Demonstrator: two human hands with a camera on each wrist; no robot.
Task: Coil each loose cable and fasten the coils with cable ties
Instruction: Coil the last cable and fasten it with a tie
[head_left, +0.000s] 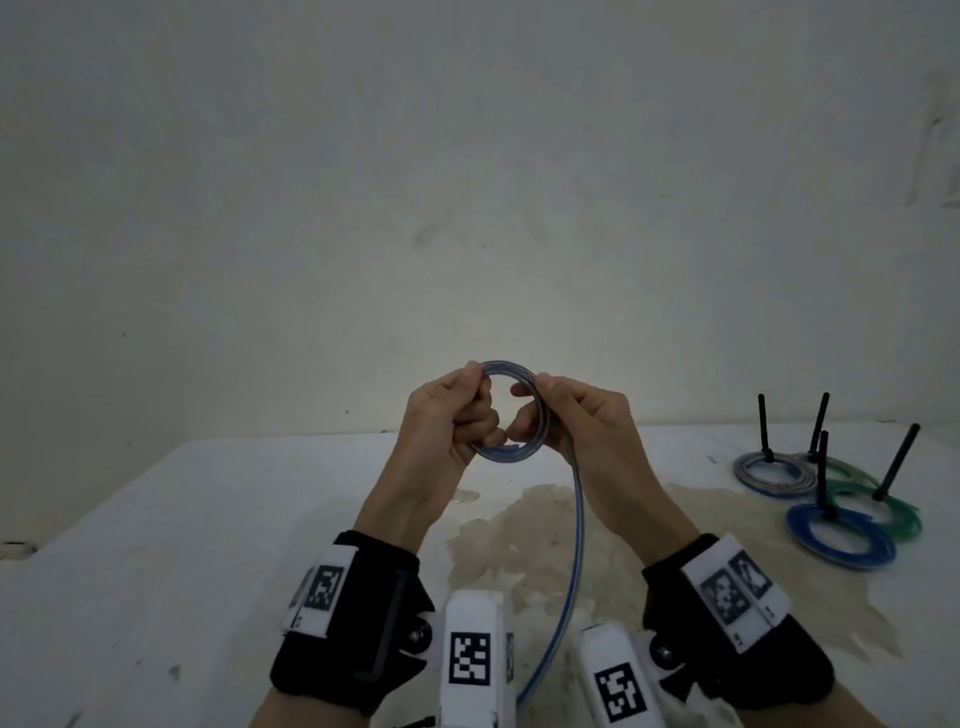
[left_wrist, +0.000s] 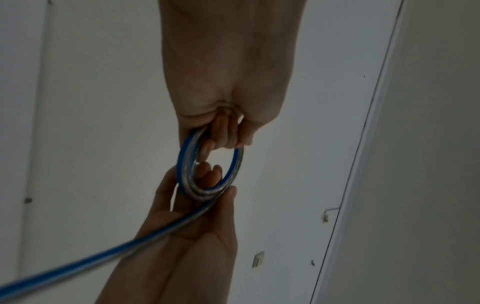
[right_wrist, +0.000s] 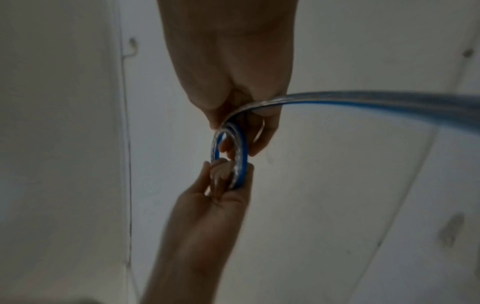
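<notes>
Now my left hand (head_left: 441, 415) and my right hand (head_left: 582, 421) are both pinching the blue cable coil (head_left: 511, 413), fingers curled through its ring, above the white table (head_left: 208, 519). Its loose end (head_left: 571, 571) is hanging down between my wrists. Finished coils (head_left: 831, 499) are lying at far right.

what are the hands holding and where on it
Both grip the blue cable coil: left hand on its left side, right hand on its right, where the loose tail leaves.
</notes>
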